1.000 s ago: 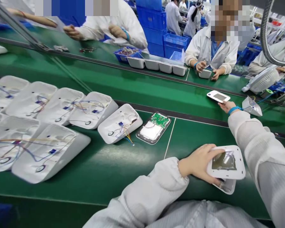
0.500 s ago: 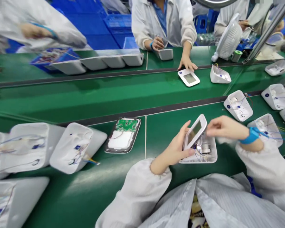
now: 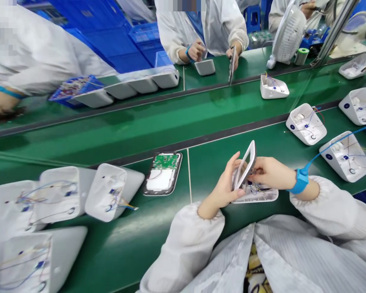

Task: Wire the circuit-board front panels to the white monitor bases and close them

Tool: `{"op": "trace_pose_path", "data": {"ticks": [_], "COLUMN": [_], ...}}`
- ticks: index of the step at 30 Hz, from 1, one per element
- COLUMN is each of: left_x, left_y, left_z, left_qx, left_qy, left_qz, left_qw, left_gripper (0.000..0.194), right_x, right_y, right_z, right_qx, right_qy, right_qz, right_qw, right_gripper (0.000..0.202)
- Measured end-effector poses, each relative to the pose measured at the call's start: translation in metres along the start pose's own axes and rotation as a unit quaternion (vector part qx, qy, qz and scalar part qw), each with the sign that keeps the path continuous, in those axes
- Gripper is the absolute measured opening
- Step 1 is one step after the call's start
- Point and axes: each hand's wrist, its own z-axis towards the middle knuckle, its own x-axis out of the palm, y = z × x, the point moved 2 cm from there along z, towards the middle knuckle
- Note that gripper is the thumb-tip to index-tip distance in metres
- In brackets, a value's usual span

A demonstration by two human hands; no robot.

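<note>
A white front panel (image 3: 249, 165) with a screen stands tilted over an open white housing (image 3: 258, 198) with wires inside. My left hand (image 3: 221, 187) grips the panel's left side between thumb and fingers. Behind the panel's right side, my right hand (image 3: 266, 173) reaches over the housing, fingers bent together; whatever they pinch is too small to make out. A blue band with a cord is on my right wrist. To the left, another panel (image 3: 161, 179) lies face down, showing its green circuit board.
Open white housings with wires stand at the left (image 3: 114, 193) and right (image 3: 306, 124). Across the green conveyor belt (image 3: 125, 116), a person holds a panel (image 3: 232, 65) upright near a small housing (image 3: 205, 67). A white fan (image 3: 288, 34) stands behind.
My right hand has moved left and down, behind the panel and into the housing. The panel is steeper. Across the belt, the person has lifted a panel from the belt. The view has shifted slightly.
</note>
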Motion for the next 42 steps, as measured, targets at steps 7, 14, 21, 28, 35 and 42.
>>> {"op": "trace_pose_path", "data": {"ticks": [7,14,21,28,35,42], "left_x": [-0.002,-0.002,0.007,0.012,0.018,0.028], "left_y": [0.007,0.009,-0.01,-0.017,-0.023,-0.007], "left_z": [-0.005,-0.011,-0.013,-0.012,0.001,0.005], "left_qx": [0.02,0.053,0.059,-0.001,-0.038,-0.06], "left_qy": [-0.005,-0.004,0.053,0.143,0.192,0.129], "left_qz": [0.019,0.151,0.333,0.472,0.534,0.528], "left_qw": [1.0,0.987,0.94,0.87,0.822,0.837], "left_gripper": [0.109,0.102,0.102,0.114,0.124,0.122], "right_x": [0.005,0.008,0.006,-0.061,-0.033,0.01], "right_y": [-0.006,-0.016,-0.029,-0.052,-0.06,-0.056], "right_z": [-0.002,-0.005,0.004,-0.015,-0.056,-0.082], "right_qx": [-0.077,-0.054,-0.018,-0.027,0.107,0.141], "right_qy": [0.01,-0.059,-0.029,0.023,0.037,-0.101], "right_qz": [-0.137,-0.311,-0.227,0.007,0.002,0.09], "right_qw": [0.987,0.947,0.973,0.999,0.994,0.981], "right_gripper": [0.014,0.01,0.023,0.03,0.059,0.06]}}
